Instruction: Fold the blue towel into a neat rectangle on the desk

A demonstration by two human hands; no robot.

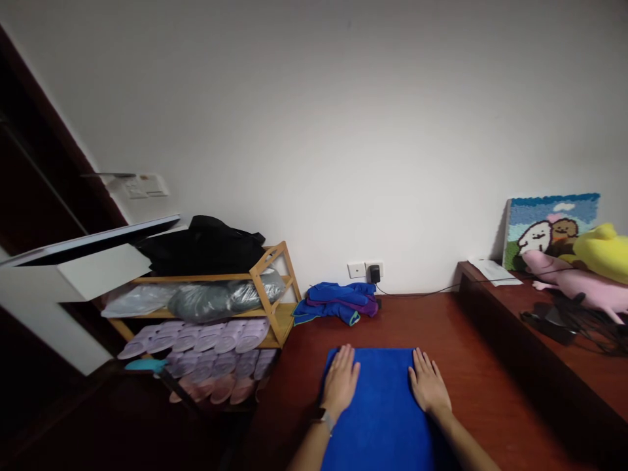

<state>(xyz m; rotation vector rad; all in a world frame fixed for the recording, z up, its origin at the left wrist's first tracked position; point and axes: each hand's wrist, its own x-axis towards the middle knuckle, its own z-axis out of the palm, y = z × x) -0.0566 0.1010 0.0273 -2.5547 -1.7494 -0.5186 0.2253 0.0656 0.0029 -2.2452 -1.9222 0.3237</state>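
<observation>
A blue cloth (375, 412) lies spread flat on the reddish-brown wooden table (483, 386), its far edge straight. My left hand (341, 379) rests palm down on the cloth's far left corner, fingers stretched forward; a watch (324, 417) is on that wrist. On the far right corner, my right hand (428, 379) lies flat with its fingers out, along the cloth's side edge. The near end of the cloth runs out of view at the bottom. Farther back, by the wall, sits a crumpled pile of blue and purple cloths (338, 301).
A charger (375, 273) is plugged in at the wall, its cable running right. At right, a raised ledge (505, 301) bears a pink plush toy (583, 284), a yellow plush (606, 252) and a picture (552, 226). A wooden shoe rack (275, 288) with several slippers stands left.
</observation>
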